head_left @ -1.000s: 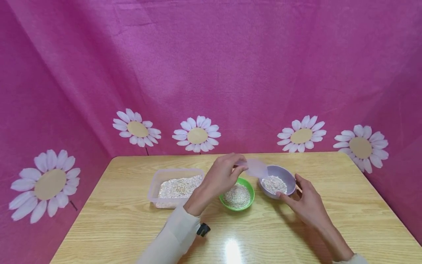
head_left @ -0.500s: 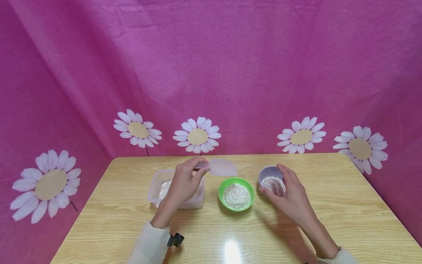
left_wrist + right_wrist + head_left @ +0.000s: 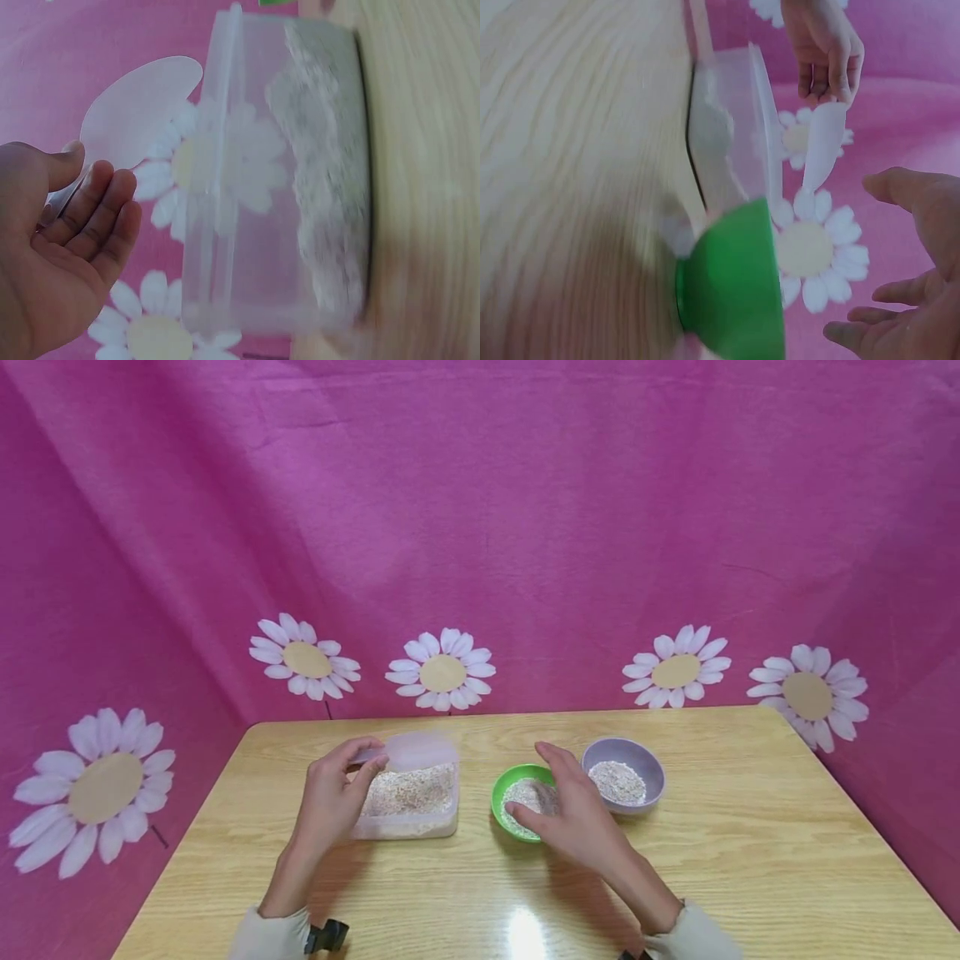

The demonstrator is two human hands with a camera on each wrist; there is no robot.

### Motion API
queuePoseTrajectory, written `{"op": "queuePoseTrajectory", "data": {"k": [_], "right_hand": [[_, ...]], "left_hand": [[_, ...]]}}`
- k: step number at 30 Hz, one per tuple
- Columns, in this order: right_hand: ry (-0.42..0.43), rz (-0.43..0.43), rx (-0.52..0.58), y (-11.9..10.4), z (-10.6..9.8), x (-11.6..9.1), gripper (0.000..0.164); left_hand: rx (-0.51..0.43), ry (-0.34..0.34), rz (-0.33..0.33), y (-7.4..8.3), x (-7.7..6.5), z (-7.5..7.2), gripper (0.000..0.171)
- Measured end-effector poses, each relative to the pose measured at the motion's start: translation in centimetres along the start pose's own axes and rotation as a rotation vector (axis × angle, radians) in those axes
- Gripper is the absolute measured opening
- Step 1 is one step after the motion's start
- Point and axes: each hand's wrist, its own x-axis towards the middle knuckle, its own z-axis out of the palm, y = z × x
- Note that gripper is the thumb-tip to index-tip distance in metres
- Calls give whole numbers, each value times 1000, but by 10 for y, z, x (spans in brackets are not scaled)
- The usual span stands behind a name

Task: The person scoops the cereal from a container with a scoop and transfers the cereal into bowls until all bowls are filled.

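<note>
My left hand pinches a pale translucent plastic scoop by its handle. The scoop's broad blade hangs over a clear rectangular container of pale, flaky, oat-like grain. Farther right, my right hand hovers over the green bowl, thumb and fingers spread. In the right wrist view those fingers stand apart from the green bowl and hold nothing. Similar grain fills the green bowl, partly hidden by the hand.
A purple bowl with a small heap of grain sits right of the green one. All three containers rest on a wood-grain table. A pink cloth with daisies hangs behind the table.
The left hand has carried the scoop from beside the purple bowl leftward to over the container. The right hand has left the purple bowl and moved left over the green one.
</note>
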Motion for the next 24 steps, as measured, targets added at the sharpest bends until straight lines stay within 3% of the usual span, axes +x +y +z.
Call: {"op": "queuePoseTrajectory", "data": {"k": [4,12,18,24], "right_hand": [[-33,6,14,-12,16,2,92],[-80,-13,66,-30,45,4,92],[-97,-57,85,-37,65,10,91],[-142,-55,112,-39,78,12,92]], "left_hand": [[62,8,-2,-11,-6,-15,14],[173,30,96,-31,-10,-37,15],[253,-23,129,-42,-10,-49,15],[301,-106,144,-44,-5,-56,18]]}}
